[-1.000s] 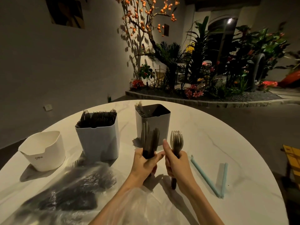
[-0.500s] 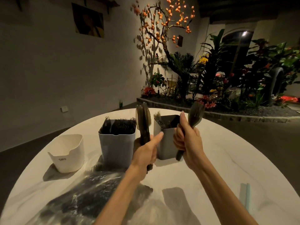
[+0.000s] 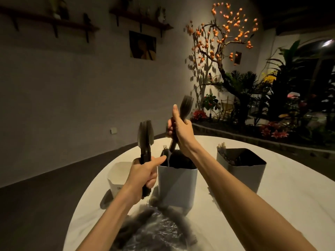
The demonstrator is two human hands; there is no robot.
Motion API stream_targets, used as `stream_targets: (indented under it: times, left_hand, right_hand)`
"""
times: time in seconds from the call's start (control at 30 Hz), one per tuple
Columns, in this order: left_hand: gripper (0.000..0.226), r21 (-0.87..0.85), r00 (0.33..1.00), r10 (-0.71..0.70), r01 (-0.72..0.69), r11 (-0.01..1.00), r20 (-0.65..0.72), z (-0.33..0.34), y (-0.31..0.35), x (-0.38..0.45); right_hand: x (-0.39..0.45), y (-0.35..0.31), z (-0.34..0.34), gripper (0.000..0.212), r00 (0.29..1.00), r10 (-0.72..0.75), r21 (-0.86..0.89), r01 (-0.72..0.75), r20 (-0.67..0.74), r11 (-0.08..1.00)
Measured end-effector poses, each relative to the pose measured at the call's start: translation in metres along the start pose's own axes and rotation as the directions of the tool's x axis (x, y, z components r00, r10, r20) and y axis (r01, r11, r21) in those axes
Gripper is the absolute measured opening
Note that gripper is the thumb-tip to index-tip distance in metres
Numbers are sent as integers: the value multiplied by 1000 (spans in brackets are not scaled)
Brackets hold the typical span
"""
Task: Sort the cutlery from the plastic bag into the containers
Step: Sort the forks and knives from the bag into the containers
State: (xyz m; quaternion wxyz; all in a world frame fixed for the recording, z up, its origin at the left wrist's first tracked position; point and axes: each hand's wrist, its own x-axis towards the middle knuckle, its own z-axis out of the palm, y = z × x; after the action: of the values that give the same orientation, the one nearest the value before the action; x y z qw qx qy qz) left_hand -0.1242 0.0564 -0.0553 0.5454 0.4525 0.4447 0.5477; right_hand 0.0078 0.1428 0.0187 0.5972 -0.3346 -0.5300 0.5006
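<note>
My left hand (image 3: 143,175) grips a bundle of dark spoons (image 3: 145,136), held upright to the left of the middle container. My right hand (image 3: 179,130) grips a bundle of dark forks (image 3: 185,107) above the middle grey container (image 3: 176,185), which is full of dark forks; the handles' lower ends point down at its opening. A second grey container (image 3: 241,171) with some cutlery stands to the right. A white container (image 3: 117,175) sits to the left, partly hidden behind my left hand. The clear plastic bag (image 3: 155,230) of dark cutlery lies at the near edge.
The round white marble table (image 3: 290,205) drops off to dark floor on the left. A raised planter bed (image 3: 253,138) with plants and a tree with orange fruit stands beyond the table at right.
My right hand has carried the forks left, from near the right container to above the middle one. The view has swung up and left; my left hand keeps its spoons upright.
</note>
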Motion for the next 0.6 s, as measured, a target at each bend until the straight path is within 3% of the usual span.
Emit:
stream_targets:
  times: [0.17,0.27,0.37,0.43,0.53,0.6]
  left_hand:
    - [41,6,993,-38,38,999,111,-8,-5,-2]
    - [33,-20,974,-56,62,998,221,-8,-8,-5]
    - [33,-210,918,-67,161,964,392,-7,-12,-10]
    - [29,-328,857,-46,246,912,514,-4,-13,-15]
    - [25,-342,810,10,236,910,586,5,-12,-24]
    - [29,-305,803,35,185,934,594,15,-10,-32]
  right_hand:
    - [5,32,2,33,998,-59,-243,63,23,968]
    - [6,23,-1,33,993,-115,-304,108,-6,947]
    - [-5,8,-4,26,982,-189,-448,160,-21,879]
    - [-27,-5,-7,28,971,-241,-423,217,-2,880]
    - [-77,-20,-13,56,986,-110,-340,146,125,929]
    - [-105,-18,-23,49,986,-10,-377,72,164,923]
